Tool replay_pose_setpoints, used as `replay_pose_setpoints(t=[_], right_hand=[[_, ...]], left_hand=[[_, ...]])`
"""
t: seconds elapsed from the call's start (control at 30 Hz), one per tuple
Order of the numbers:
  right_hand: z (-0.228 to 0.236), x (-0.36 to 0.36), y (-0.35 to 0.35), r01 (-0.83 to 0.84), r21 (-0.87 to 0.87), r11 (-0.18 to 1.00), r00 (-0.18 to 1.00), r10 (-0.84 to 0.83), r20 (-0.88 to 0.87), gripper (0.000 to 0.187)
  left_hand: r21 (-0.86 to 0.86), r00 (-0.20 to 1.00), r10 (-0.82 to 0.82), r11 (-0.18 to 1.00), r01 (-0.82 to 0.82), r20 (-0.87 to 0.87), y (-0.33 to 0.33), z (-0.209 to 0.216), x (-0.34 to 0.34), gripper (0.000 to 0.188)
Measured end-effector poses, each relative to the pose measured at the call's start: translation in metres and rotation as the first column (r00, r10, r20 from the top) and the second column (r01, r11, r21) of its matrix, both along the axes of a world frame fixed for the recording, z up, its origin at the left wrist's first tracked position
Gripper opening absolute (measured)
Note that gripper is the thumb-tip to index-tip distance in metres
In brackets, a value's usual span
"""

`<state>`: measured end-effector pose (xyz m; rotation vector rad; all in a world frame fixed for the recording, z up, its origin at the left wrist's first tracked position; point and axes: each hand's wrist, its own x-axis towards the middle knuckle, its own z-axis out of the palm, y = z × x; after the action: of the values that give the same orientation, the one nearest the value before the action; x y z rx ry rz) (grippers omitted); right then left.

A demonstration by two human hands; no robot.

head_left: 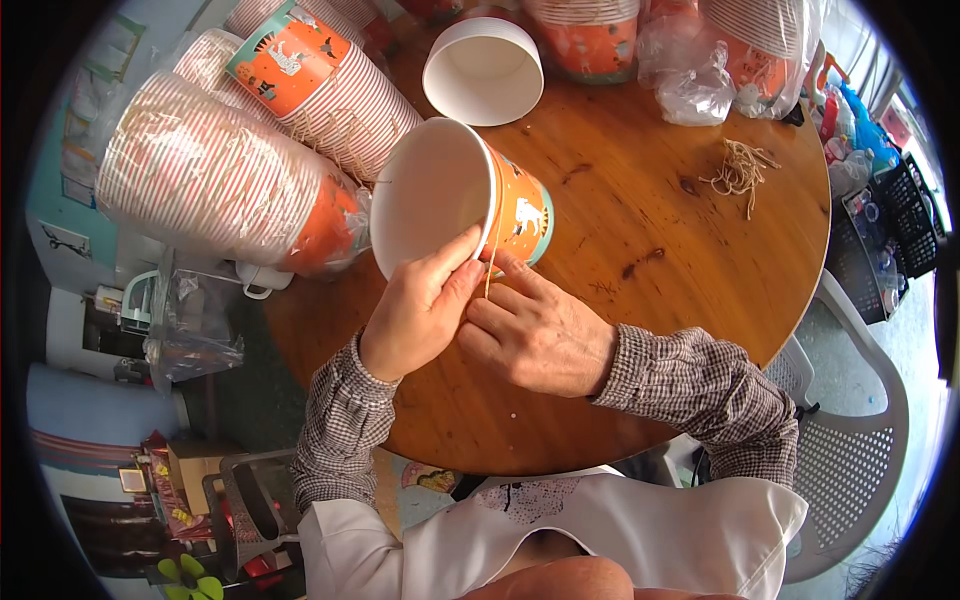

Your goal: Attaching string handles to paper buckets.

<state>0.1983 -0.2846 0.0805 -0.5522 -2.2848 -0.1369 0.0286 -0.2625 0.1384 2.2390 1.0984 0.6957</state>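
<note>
A large paper tub [520, 208], orange and teal outside with animal prints and white inside, is tilted on its side above the table with its mouth to the left. My left hand [415, 315] is closed on its rim, thumb and fingers pinching the near edge. A thin tan string [494, 245] runs over the tub's outer wall just behind the rim and hangs down between my hands. My right hand [540, 335] is closed at the string, its index finger against the tub's wall; the other fingers are curled. The exact pinch on the string is partly hidden.
The round wooden table [640, 330] carries a white tub [483, 75] at the back. Stacked tubs in plastic wrap [200, 165] and a nested orange stack [330, 90] lie left. A bundle of string [742, 172] rests right. A grey chair [850, 450] stands beside the table.
</note>
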Motion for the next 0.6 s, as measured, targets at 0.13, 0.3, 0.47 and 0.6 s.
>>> replay_pose_setpoints(t=[0.13,0.3,0.47,0.6], right_hand=[[-0.007,0.002,0.004,-0.003,0.022,1.0,0.999,0.004,-0.042,0.012],[-0.012,0.01,0.014,-0.166,-0.131,0.977,0.981,0.15,-0.124,0.02],[-0.029,0.015,0.029,-0.224,-0.136,0.965,0.963,0.198,-0.184,0.024],[-0.037,0.019,0.033,-0.202,-0.245,0.948,0.977,0.178,-0.117,0.025]], left_hand=[[0.062,0.996,0.003,0.998,0.002,-0.085,0.004,0.0,0.003,0.029],[-0.134,0.994,-0.02,0.99,0.035,0.106,0.016,0.004,-0.004,0.021],[-0.1,0.999,-0.014,0.995,0.019,0.048,0.019,-0.005,-0.002,0.022],[-0.08,1.0,-0.007,0.997,0.006,-0.004,0.015,-0.001,0.0,0.028]])
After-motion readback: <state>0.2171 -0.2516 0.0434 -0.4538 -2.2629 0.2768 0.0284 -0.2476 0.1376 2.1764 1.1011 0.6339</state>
